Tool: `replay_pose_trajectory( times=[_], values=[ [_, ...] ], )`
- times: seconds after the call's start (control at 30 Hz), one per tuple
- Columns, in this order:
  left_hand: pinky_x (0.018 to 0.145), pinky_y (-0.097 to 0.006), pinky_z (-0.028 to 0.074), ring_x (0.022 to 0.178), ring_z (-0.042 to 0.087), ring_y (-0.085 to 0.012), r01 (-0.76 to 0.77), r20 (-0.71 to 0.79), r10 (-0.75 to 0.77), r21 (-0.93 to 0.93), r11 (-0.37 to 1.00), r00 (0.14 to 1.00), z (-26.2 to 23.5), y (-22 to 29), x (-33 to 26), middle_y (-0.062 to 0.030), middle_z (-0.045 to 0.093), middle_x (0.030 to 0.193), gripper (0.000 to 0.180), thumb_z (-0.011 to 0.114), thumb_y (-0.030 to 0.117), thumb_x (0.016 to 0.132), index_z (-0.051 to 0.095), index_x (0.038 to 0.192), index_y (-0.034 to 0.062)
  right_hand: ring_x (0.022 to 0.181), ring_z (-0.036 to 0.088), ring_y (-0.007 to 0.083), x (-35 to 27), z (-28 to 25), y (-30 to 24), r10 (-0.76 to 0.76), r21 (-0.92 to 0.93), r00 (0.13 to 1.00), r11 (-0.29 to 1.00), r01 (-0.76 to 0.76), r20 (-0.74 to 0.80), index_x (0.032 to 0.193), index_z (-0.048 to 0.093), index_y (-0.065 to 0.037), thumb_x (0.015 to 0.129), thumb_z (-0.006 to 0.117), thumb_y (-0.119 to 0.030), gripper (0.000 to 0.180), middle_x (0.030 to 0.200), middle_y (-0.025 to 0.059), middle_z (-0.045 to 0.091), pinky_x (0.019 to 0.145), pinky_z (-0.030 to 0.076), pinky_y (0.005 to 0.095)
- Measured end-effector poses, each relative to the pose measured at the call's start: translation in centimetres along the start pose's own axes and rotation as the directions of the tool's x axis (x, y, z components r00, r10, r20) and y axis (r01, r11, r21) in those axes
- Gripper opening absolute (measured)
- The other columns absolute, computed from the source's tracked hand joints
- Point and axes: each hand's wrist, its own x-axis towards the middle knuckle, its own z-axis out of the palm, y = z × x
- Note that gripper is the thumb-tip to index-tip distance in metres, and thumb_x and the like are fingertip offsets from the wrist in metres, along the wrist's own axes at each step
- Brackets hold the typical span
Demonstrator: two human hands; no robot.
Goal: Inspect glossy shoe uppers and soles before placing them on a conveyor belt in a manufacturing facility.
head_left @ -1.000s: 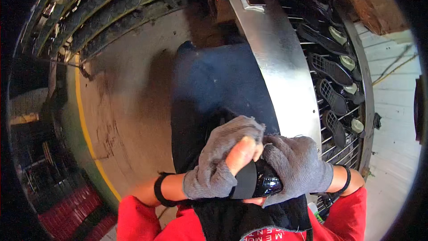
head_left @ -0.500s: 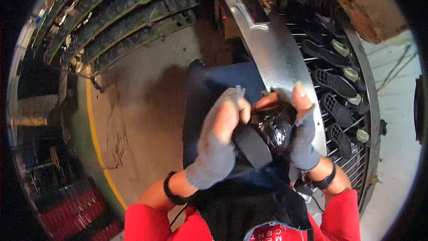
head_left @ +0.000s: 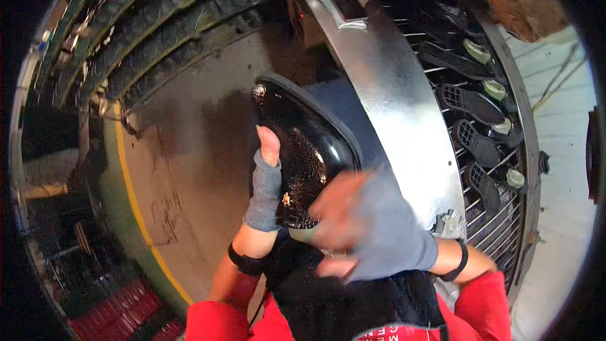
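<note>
A glossy black shoe (head_left: 302, 136), partly with a crinkled, textured surface, lies tilted over my lap with its dark sole edge along the upper right side. My left hand (head_left: 265, 189), in a grey fingerless glove, grips its left side. The thumb rests against the upper, and the other fingers are hidden behind the shoe. A small gold-coloured mark shows on the shoe near that hand. At the shoe's lower right end is my right hand (head_left: 385, 230), also gloved in grey. Its fingers are smeared by motion, and whether they hold anything cannot be made out.
A curved metal bench edge (head_left: 410, 113) runs along my right, with a phone (head_left: 346, 1) on a white cloth or paper at its far end. Beyond it, a barred rack (head_left: 489, 240) holds several black shoe soles (head_left: 476, 142). Shelves of dark shoes (head_left: 183, 31) stand far left.
The shoe has turned and now shows its long glossy upper. My left hand has moved left and lower along it; my right hand has come left and down toward its near end.
</note>
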Motion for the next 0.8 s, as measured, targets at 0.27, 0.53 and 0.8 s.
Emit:
replay_pose_trajectory(
  times=[0.27,0.53,0.8],
  values=[
    [0.105,-0.038,0.053,0.123,0.063,-0.0235,-0.04,0.01,0.038,0.217,0.975,0.999,4.5,1.2,-3.4,-0.0099,0.06,0.139,0.087,0.059,0.07,0.097,0.044,0.151,0.0033,0.128,0.064,0.0291,-0.9,-0.2,-0.1,0.603,0.27,0.745,0.796,-0.542,-0.286,0.159,0.035,0.002,0.085,0.087,-0.03,0.096,0.139,0.0202,0.063,0.108,0.049,0.0386],
    [0.104,-0.039,0.053,0.125,0.063,-0.026,-0.326,0.211,0.249,0.597,0.733,0.945,5.5,1.5,-3.8,-0.0159,0.059,0.14,0.088,0.061,0.066,0.098,0.039,0.153,0.0015,0.127,0.064,0.0269,2.8,-6.2,-0.5,0.368,0.216,0.924,0.915,-0.341,-0.102,0.161,0.037,0.0,0.086,0.083,-0.022,0.09,0.139,0.0172,0.063,0.109,0.046,0.0351],
    [0.111,-0.041,0.046,0.13,0.062,-0.0297,-0.326,0.083,0.393,0.724,0.607,0.916,5.1,3.5,-5.5,-0.0177,0.063,0.14,0.088,0.059,0.061,0.102,0.037,0.157,-0.0042,0.131,0.059,0.0257,1.0,-1.6,0.9,0.564,0.536,0.798,0.75,-0.387,-0.213,0.159,0.04,-0.001,0.093,0.079,-0.033,0.083,0.149,0.0169,0.056,0.109,0.047,0.0356]
  ],
)
